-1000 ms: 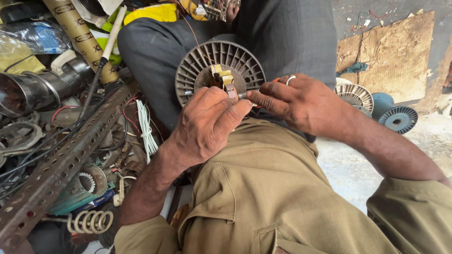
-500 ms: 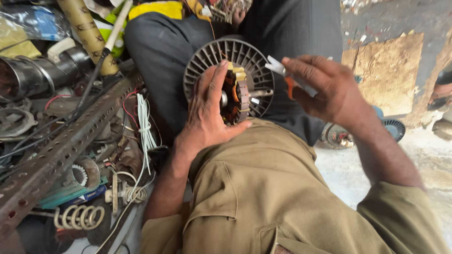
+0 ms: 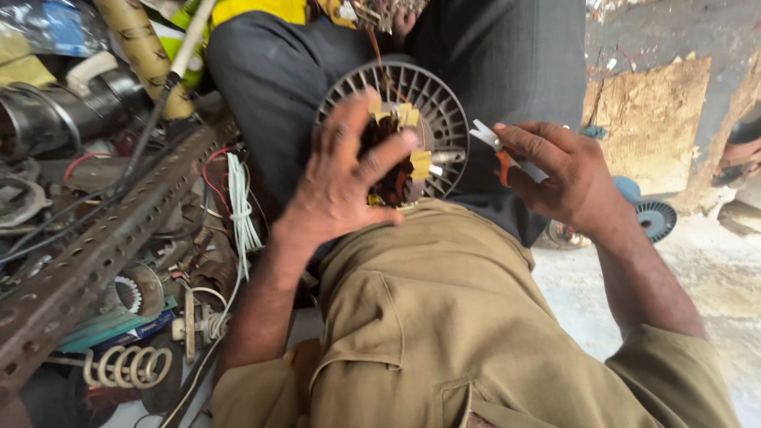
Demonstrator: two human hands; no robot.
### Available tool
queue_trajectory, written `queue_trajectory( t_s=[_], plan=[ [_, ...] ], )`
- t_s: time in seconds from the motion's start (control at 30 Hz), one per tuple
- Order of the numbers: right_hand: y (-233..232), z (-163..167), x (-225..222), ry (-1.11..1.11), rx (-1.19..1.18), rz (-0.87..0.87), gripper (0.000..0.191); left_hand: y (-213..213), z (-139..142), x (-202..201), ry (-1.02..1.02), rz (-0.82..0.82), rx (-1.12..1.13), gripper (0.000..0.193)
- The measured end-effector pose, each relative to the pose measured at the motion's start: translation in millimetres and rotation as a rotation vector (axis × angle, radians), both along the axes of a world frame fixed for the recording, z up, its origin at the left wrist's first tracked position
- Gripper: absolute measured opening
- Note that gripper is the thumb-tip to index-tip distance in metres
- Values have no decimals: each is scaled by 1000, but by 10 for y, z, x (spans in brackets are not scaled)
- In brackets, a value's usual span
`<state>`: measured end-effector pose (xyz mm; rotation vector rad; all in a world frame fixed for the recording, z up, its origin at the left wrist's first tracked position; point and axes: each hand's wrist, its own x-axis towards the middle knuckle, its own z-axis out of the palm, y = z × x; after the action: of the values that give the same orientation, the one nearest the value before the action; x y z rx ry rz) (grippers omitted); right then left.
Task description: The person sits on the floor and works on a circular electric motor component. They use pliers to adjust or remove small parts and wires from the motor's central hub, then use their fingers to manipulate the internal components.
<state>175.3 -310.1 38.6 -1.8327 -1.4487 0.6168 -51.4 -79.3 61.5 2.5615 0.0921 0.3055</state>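
Note:
My left hand [image 3: 349, 182] grips a round grey motor part with radial fins [image 3: 432, 99] and a copper-wound core fitted with yellow insulation strips [image 3: 412, 162]; it rests on my knee in olive trousers [image 3: 428, 317]. My right hand [image 3: 563, 178] is closed around small orange-handled scissors [image 3: 495, 147], their metal tip pointing left, just right of the finned part and apart from it. Behind the part sits another person in dark trousers [image 3: 491, 55], with a hand at the top edge.
At left lies a clutter of parts: a perforated rusty metal angle bar [image 3: 95, 254], a white coil spring [image 3: 127, 366], white wires [image 3: 242, 210], a metal cylinder [image 3: 55, 111], a cardboard tube [image 3: 147, 51]. More round finned parts [image 3: 656, 218] lie on the concrete floor at right.
The right hand, first beside the left on the part, pulled away to the right with the scissors. The left hand shifted its grip across the core, and the finned part now sits closer.

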Motion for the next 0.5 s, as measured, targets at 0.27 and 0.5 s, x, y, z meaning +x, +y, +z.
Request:
queue_trajectory(
  t_s=[0.27,0.5],
  plan=[
    [-53,137,-40,-86,34,152,53,-260,323,74,-88,40,-57,50],
    [121,105,-65,-102,87,257,56,-363,450,161,1,201,-83,52]
  ],
)
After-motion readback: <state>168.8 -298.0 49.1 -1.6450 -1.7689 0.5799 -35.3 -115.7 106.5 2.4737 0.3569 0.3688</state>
